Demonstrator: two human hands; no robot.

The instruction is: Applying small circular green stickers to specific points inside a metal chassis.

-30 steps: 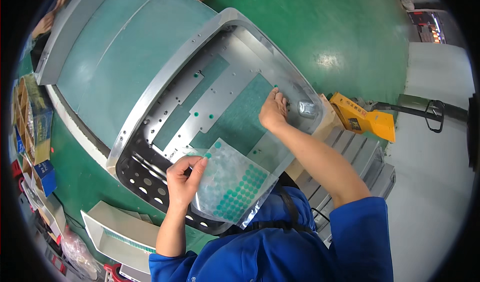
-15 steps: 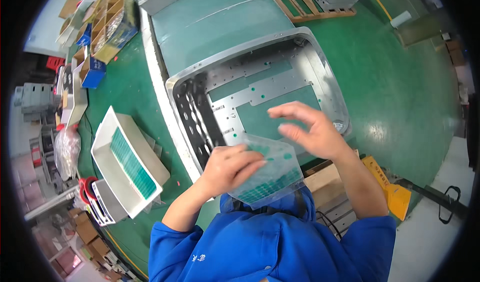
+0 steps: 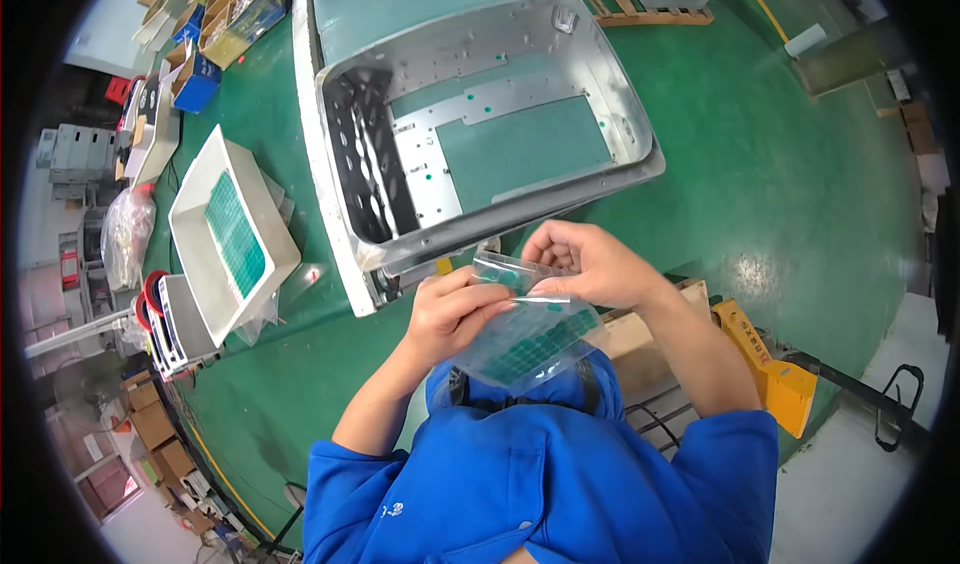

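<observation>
A clear plastic sheet with rows of green round stickers (image 3: 535, 352) is held in front of my chest. My left hand (image 3: 455, 314) pinches its left edge between thumb and fingers. At the sheet's curled upper part, my right hand (image 3: 590, 269) has its fingers bent and closed on the film. Whether a single sticker is between those fingertips cannot be made out. Beyond my hands lies a large open metal housing (image 3: 635, 164) with rounded corners. Several small green dots show on its inner plate (image 3: 430, 154), and a dark perforated panel (image 3: 365, 164) lines its left side.
The housing rests on a green-topped workbench (image 3: 420, 9) with a pale edge. Left of it stands a white bin (image 3: 280, 254) with green sheets inside. Divided cardboard boxes (image 3: 245, 14) stand farther back. A yellow metal part (image 3: 780, 394) is at my right, a wooden pallet (image 3: 655, 19) far right.
My right hand has come down from above the housing to the sheet and closed on its upper part, which now curls. The view has shifted, so the housing appears higher.
</observation>
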